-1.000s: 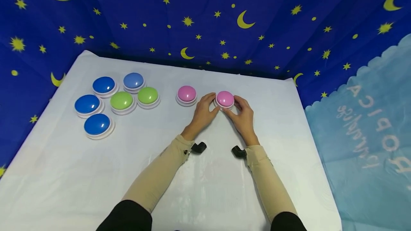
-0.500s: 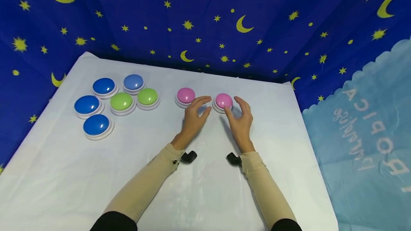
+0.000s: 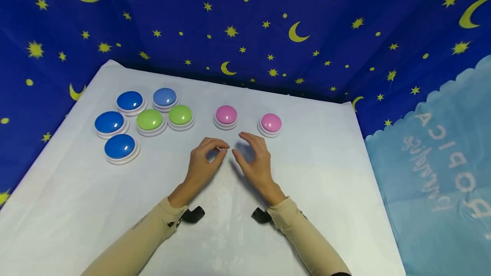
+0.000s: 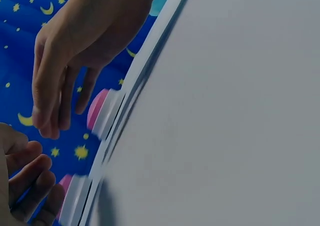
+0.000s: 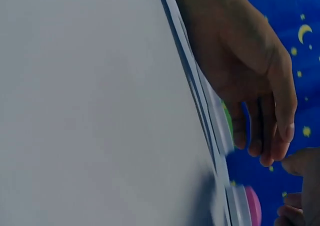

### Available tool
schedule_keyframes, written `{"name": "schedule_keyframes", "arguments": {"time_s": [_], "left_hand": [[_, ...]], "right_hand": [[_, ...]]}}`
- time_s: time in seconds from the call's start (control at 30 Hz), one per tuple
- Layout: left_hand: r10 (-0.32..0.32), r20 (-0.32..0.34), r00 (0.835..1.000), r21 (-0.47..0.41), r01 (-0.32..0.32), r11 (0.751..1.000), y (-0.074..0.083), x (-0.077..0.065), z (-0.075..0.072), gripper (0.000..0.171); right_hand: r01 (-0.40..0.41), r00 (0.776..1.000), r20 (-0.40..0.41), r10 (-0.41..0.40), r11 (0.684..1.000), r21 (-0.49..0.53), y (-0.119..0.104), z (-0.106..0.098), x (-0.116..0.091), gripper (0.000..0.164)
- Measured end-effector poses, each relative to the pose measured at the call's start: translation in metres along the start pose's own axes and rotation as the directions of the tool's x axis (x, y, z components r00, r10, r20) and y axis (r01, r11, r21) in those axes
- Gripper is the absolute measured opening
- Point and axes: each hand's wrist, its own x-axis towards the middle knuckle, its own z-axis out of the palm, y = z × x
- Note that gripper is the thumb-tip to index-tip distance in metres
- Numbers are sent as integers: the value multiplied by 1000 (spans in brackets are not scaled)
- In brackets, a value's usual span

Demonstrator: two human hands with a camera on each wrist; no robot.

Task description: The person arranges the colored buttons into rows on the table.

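Two pink dome push buttons on white bases stand toward the back of the table: the left pink button and the right pink button. My left hand hovers in front of the left one, thumb and fingertips close together with nothing between them. Just below the right pink button, my right hand has its fingers loosely bent and holds nothing. Both hands are apart from the buttons, their fingertips near each other. In the left wrist view, the right hand shows above the table edge.
At the left are grouped two green buttons, a light blue button and several dark blue buttons. The white table meets a blue star-and-moon cloth behind. A light blue banner hangs at the right.
Both hands have let go of the right pink button and drawn back toward the person and to the left. The buttons stay where they were.
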Motion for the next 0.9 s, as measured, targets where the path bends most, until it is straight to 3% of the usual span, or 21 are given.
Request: {"name": "schedule_keyframes", "arguments": {"time_s": [0.13, 0.23, 0.43, 0.53, 0.67, 0.77, 0.83, 0.9], "left_hand": [[-12, 4, 1000, 64, 12, 998, 4, -10, -26, 13], [-2, -29, 1000, 112, 5, 994, 5, -14, -45, 15], [134, -112, 985, 269, -100, 958, 9, -15, -86, 19], [178, -163, 971, 347, -112, 931, 9, -14, -110, 21], [168, -301, 939, 423, -26, 906, 6, -14, -139, 24], [136, -418, 898, 444, 71, 893, 15, -15, -156, 27], [116, -466, 877, 447, 120, 886, 22, -17, -167, 29], [89, -491, 867, 458, 170, 873, 24, -20, -179, 31]], "right_hand": [[4, 998, 57, -6, 1000, 25, -11, 16, -4, 44], [9, 995, 95, -11, 1000, 25, -17, 29, -2, 45], [16, 984, 177, -20, 1000, 26, -33, 57, 1, 47], [10, 976, 219, -20, 999, 47, -42, 73, 4, 48], [25, 963, 266, -41, 998, 65, -49, 91, 4, 49], [36, 951, 304, -56, 997, 71, -54, 103, 5, 50], [42, 944, 325, -63, 997, 71, -57, 110, 7, 51], [36, 934, 353, -57, 997, 65, -62, 118, 11, 51]]}}
